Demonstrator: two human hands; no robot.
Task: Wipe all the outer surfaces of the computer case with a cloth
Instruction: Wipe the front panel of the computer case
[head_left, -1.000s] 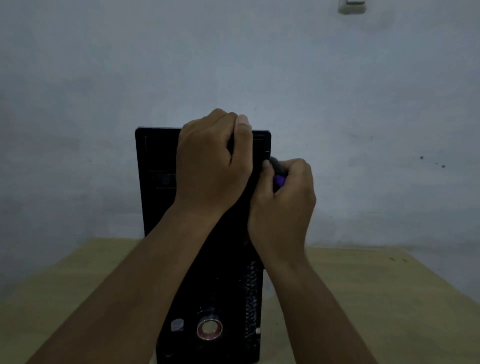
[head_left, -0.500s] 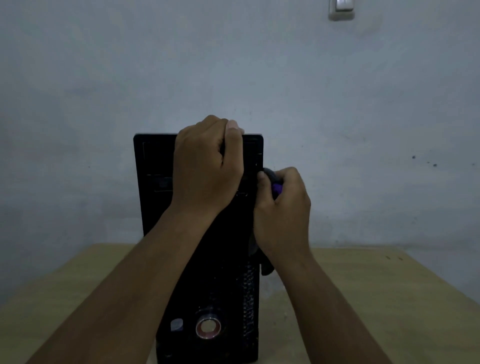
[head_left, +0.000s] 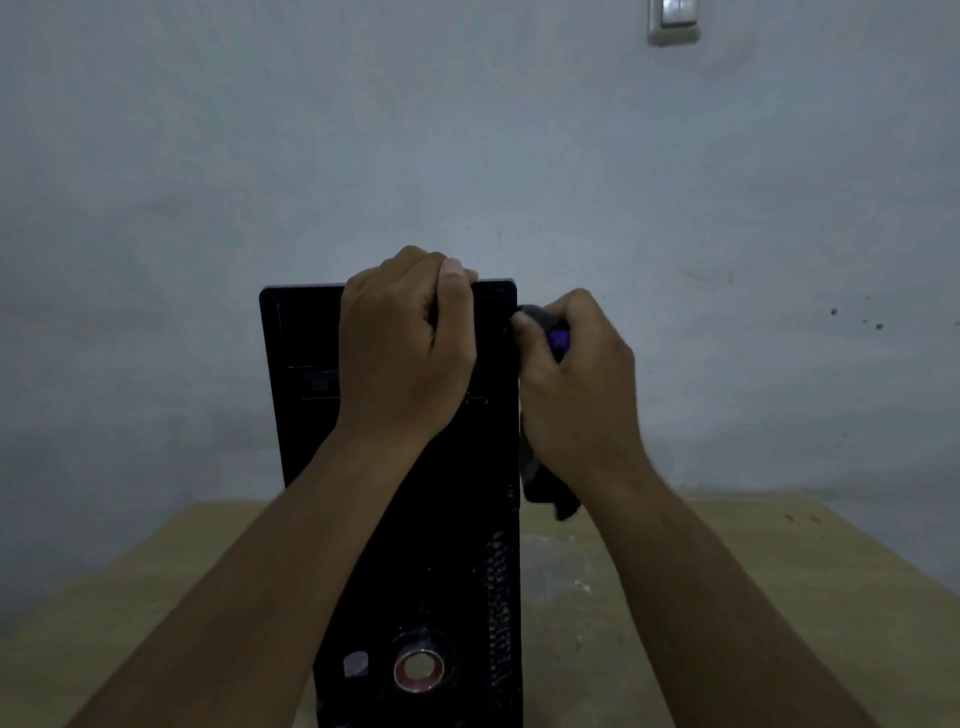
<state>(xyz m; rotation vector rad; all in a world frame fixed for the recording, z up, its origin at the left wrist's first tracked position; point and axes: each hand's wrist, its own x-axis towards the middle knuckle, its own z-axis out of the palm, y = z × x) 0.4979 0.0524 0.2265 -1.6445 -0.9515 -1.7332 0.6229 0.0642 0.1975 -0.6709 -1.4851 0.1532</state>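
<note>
**Grey wall, tan counter: cloth at the case's upper right edge**

Pale grey wall (head_left: 208, 156) filled the background, with a light switch (head_left: 674, 21) high up, well above the right-hand fingers. Tan counter (head_left: 753, 597) carried the black computer case (head_left: 301, 415), standing upright under both hands.

Left hand (head_left: 405, 353) sat on the case's top edge. Its fingers (head_left: 410, 262) were curled over the far side, thumb laid on the near face, gripping.

Right hand (head_left: 582, 395) was just beside the left-hand fingers, at the case's upper right edge. Its fingers (head_left: 587, 312) were curled tight round a bunched cloth (head_left: 543, 478), dark grey with a purple patch showing by the thumb. Cloth's front end touched the case edge just ahead of the thumb tip. A loose tail hung below the wrist, beside the case's right side.

Well below both sets of fingers, low on the near face, were a round ring (head_left: 418, 671) and a mesh vent strip (head_left: 500, 613) along the right edge. Whitish smear on the counter, under the right forearm.
</note>
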